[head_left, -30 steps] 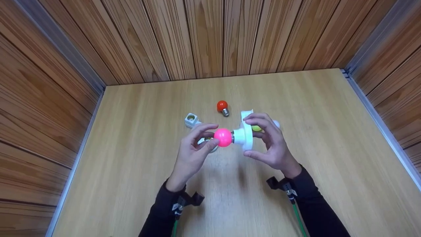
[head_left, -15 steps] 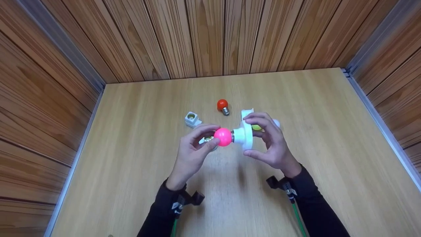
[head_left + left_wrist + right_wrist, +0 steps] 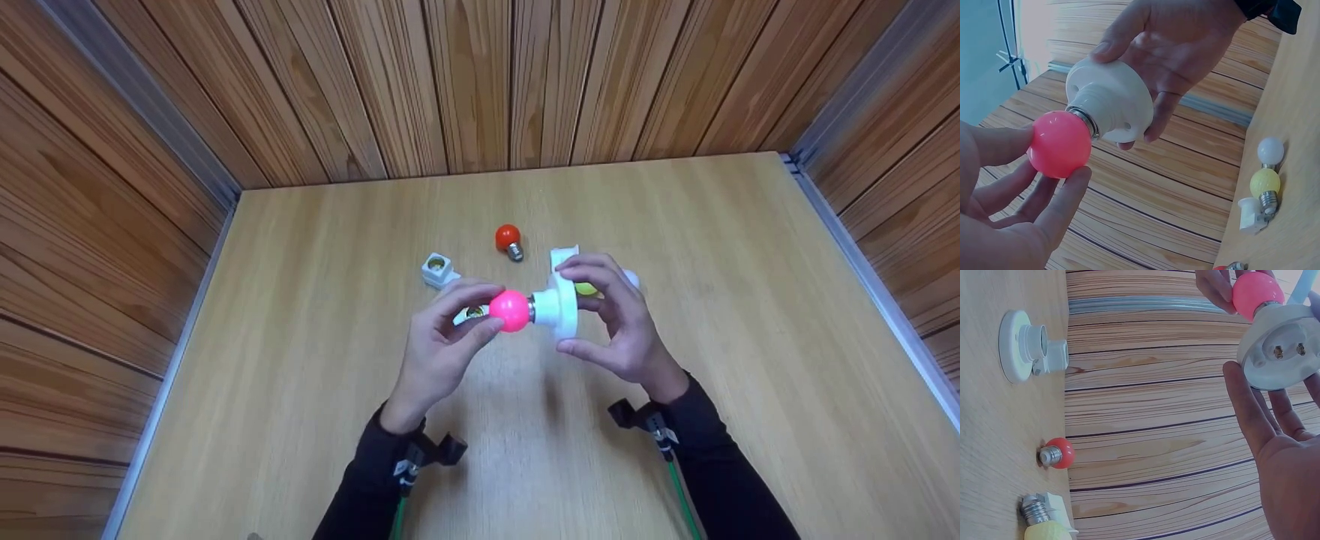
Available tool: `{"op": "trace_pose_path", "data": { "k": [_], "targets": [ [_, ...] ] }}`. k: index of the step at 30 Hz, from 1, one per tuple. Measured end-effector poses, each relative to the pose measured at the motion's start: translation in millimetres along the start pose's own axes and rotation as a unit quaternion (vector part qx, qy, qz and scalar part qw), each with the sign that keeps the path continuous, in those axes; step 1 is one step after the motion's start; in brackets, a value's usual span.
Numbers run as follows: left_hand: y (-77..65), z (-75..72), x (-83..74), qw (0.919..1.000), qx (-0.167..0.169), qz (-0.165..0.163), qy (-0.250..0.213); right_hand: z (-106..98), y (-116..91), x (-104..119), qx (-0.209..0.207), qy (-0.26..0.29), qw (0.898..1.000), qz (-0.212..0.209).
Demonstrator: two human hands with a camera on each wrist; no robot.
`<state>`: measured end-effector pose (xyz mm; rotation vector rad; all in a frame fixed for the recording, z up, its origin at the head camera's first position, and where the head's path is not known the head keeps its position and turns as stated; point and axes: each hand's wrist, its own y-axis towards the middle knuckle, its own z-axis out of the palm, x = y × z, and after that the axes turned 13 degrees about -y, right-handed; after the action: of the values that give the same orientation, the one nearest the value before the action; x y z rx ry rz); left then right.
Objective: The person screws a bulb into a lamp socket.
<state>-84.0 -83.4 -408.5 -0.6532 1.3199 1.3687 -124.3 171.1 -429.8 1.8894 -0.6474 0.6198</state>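
Observation:
Above the table, a pink light bulb point(image 3: 510, 310) lies sideways with its metal base partly inside a white lamp holder point(image 3: 559, 307); a strip of the metal thread shows between them. My left hand point(image 3: 441, 352) pinches the bulb's globe with thumb and fingertips. The holder's round base is gripped at its rim by my right hand point(image 3: 621, 326), the thumb on one side and fingers on the other. In the right wrist view, the underside of the lamp holder point(image 3: 1280, 351) shows two brass contacts.
On the table lie a red bulb point(image 3: 508, 236), a square white socket point(image 3: 437, 270), a round-based socket point(image 3: 1013, 346) partly behind my left hand, and another white holder point(image 3: 564, 256). Beside that holder are a yellow bulb point(image 3: 1264, 184) and a white bulb point(image 3: 1271, 150). Wooden walls enclose the table.
The left fingertips have shifted slightly rightward over the pink bulb. Bulb, holder and right hand stay in nearly the same place.

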Motion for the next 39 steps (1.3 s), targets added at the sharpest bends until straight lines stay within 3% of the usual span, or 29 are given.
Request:
{"op": "trace_pose_path", "data": {
  "k": [12,25,39],
  "targets": [
    [-0.8,0.2,2.5,0.9982,0.024,0.051,0.022,-0.5,0.0,0.7,0.007,-0.001,1.0,0.01],
    [0.2,-1.6,5.2,0.9873,0.07,0.127,0.065,-2.0,-0.1,3.5,0.016,0.015,0.999,0.035],
    [1.6,-2.8,4.8,0.9821,0.077,0.146,0.09,-2.2,0.8,3.8,0.015,0.023,0.999,0.032]
  ]
}}
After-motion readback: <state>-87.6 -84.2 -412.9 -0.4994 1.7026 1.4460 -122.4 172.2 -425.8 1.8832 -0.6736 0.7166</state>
